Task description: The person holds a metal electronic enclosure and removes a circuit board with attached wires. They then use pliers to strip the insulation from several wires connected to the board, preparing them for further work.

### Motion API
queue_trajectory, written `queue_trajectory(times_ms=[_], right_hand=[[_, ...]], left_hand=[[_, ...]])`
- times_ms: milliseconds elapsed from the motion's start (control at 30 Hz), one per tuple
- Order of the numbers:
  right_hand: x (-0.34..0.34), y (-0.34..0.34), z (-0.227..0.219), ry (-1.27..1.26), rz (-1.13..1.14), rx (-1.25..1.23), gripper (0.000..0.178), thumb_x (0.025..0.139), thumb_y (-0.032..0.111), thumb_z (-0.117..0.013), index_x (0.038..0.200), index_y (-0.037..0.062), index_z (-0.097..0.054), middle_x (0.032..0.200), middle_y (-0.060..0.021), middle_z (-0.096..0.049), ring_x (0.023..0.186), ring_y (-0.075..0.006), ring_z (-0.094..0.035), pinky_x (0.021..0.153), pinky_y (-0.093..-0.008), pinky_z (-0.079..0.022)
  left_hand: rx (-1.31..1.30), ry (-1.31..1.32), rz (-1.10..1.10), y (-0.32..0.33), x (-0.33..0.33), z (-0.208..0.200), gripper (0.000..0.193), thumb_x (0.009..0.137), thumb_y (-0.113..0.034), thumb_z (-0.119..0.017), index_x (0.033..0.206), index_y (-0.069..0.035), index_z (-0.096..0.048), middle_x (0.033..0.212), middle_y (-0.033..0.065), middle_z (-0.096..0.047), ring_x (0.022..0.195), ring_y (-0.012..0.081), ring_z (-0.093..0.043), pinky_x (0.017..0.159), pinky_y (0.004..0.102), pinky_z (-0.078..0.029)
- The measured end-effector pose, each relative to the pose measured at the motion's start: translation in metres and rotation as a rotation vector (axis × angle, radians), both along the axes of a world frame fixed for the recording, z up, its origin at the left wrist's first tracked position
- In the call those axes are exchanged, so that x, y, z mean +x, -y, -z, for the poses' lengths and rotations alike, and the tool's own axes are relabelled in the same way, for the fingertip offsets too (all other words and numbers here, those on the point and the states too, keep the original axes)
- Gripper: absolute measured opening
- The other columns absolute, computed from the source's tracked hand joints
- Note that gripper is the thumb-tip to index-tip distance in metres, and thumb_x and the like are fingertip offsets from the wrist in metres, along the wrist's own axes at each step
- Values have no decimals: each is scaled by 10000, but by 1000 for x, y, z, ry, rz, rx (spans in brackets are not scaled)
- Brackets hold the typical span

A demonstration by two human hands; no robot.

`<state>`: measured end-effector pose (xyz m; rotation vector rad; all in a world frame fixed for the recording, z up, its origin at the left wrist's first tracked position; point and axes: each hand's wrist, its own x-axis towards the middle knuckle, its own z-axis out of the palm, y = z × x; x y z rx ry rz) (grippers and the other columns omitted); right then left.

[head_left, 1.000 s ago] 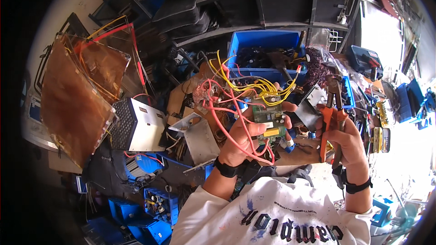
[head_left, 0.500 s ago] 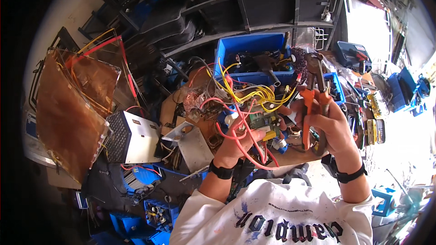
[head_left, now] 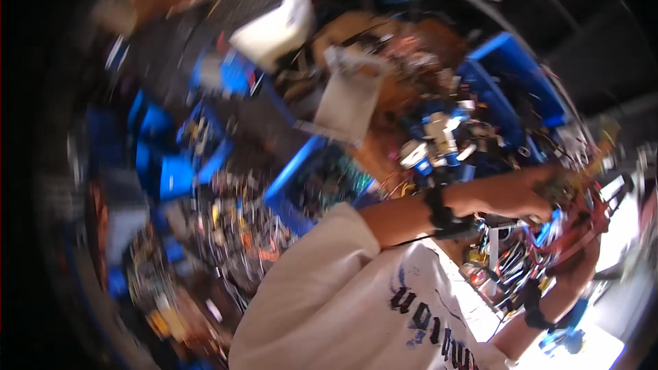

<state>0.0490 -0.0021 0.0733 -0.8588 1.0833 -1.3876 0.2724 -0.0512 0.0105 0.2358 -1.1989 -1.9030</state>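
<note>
Closed around the edge of a greenish circuit board (head_left: 563, 186), the left hand (head_left: 521, 195) is held out at the right of the scene, its fingers bent, though their exact placing is lost in blur. Small lumpy parts on the board are only faintly made out. Smooth, rubbery-looking red wires (head_left: 595, 219) are looped in loose curves beside it, between the two hands. By these loops the right hand (head_left: 581, 264) is partly covered; whether it is spread or closed, and on what, cannot be told. Each wrist is bound by a black strap (head_left: 439, 209). The near side is filled by a white cloth shirt (head_left: 322, 288), creased, dark-lettered and spotted with blue. Left of the board and farther off, a straight-walled blue plastic bin (head_left: 488, 99) is seen, with rounded white and blue parts (head_left: 415, 155) heaped beside it. Farther left, a flat grey metal panel (head_left: 349, 106) is set at a slant, with a pale, wedge-shaped box (head_left: 277, 31) beyond it. Nearer, a blue crate (head_left: 295, 178) is filled with greenish scrap (head_left: 343, 178).
</note>
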Motion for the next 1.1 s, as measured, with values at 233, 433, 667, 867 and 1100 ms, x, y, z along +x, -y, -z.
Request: queue_trajectory(times_ms=[233,433,667,867,1100], right_hand=[[-20,39,29,-177,-191,218,555,880,61,-592,1396,44,-389,1346,-146,-495,1144,-264,-555,946,-372,-491],[12,43,43,-208,-297,200,553,884,65,-592,1397,44,-386,1331,-144,-504,1127,-259,-556,940,-369,-489],[21,36,47,-228,-362,184,551,889,70,-592,1398,43,-383,1314,-142,-514,1106,-253,-557,933,-365,-487],[20,34,49,-246,-404,180,549,892,74,-592,1399,42,-380,1299,-140,-523,1088,-248,-557,927,-362,-486],[24,46,48,-262,-464,172,548,897,79,-592,1399,42,-377,1282,-138,-534,1068,-242,-558,920,-358,-484]], left_hand=[[57,-194,-215,-23,18,40,570,753,-106,-628,1301,-85,-473,877,51,-610,790,136,-571,680,306,-492],[143,-284,-357,-38,40,58,561,738,-94,-638,1275,-51,-481,934,66,-606,825,142,-562,708,309,-488],[167,-257,-468,-60,39,72,586,747,-88,-638,1304,-48,-462,978,65,-611,895,150,-546,771,306,-467],[224,-332,-491,-78,29,81,561,770,-94,-621,1307,-62,-460,975,40,-618,866,127,-544,744,287,-465],[234,-323,-510,-75,17,85,577,760,-89,-608,1313,-57,-447,952,46,-622,797,123,-564,668,300,-477]])
